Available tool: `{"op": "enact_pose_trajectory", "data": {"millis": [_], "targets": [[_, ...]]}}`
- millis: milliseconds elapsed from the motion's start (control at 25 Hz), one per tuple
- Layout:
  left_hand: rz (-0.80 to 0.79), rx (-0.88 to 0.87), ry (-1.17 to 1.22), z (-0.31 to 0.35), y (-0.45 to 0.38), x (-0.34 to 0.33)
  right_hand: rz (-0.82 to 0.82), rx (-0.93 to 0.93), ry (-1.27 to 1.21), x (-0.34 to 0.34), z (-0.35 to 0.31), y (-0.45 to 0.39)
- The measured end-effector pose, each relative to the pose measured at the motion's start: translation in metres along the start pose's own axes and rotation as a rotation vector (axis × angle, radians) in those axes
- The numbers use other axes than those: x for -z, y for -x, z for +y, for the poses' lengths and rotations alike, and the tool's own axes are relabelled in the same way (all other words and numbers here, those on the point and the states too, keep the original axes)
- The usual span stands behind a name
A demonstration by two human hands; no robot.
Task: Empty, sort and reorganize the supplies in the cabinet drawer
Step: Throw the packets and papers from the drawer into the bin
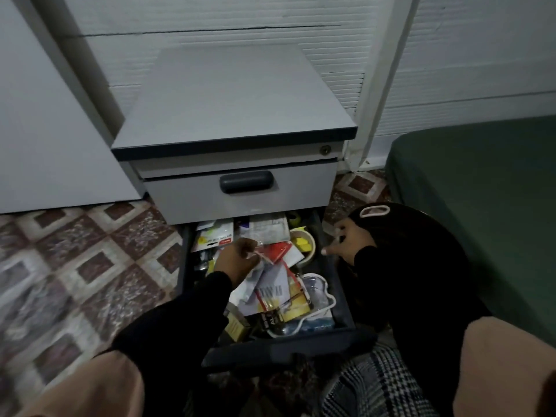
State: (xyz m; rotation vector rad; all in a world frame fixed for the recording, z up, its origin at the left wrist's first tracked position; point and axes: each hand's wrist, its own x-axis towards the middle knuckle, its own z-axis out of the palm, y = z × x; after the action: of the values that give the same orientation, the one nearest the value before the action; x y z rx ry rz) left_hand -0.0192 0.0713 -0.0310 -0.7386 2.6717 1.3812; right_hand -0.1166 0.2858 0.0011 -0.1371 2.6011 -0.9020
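Drawer: the lower drawer [340, 284] of the grey cabinet [234, 115] is pulled out toward the person and full of loose supplies; the top drawer [240, 197] is shut.
Left hand: the left hand [237, 260] is inside the drawer, near its left wall toward the back, fingers [252, 246] curled and pinching a clear packet [264, 260] with red trim.
Right hand: the right hand [346, 242] is at the drawer's right wall, thumb pointing in toward the drawer; it lies against a black bag [421, 266] beside the drawer, and I cannot tell whether its fingers grip the bag or the wall.
Key relation: the packet lies just right of the left fingers, and the heap behind it runs lengthwise from the drawer's back to its front edge. The left hand is the nearer one to the pile.
Other supplies: a tape roll [304, 245] with yellow inside sits by the right wall at the back; a clear plastic tray [316, 296] lies toward the front right corner; a yellow pack [296, 305] sits beside it.
Writing: a white card [213, 237] at the back left carries dark print and a red tag, too blurred to read; no brand can be made out.
Judgement: emptying looks barely begun, with lifting the packet out the likely step.
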Motion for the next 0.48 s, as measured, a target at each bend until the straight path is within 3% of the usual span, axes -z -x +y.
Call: {"op": "enact_pose_trajectory", "data": {"millis": [160, 320, 480], "targets": [[0.118, -0.089, -0.486, -0.037, -0.016, 0.027, -0.117, 0.201, 0.207, -0.044, -0.018, -0.023], [0.055, -0.009, -0.658, -0.062, -0.037, 0.036, -0.194, 0.364, 0.456, -0.08, -0.032, -0.046], [0.037, -0.057, -0.806, -0.076, -0.053, 0.037, -0.163, 0.459, 0.623, -0.108, -0.037, -0.062]]}}
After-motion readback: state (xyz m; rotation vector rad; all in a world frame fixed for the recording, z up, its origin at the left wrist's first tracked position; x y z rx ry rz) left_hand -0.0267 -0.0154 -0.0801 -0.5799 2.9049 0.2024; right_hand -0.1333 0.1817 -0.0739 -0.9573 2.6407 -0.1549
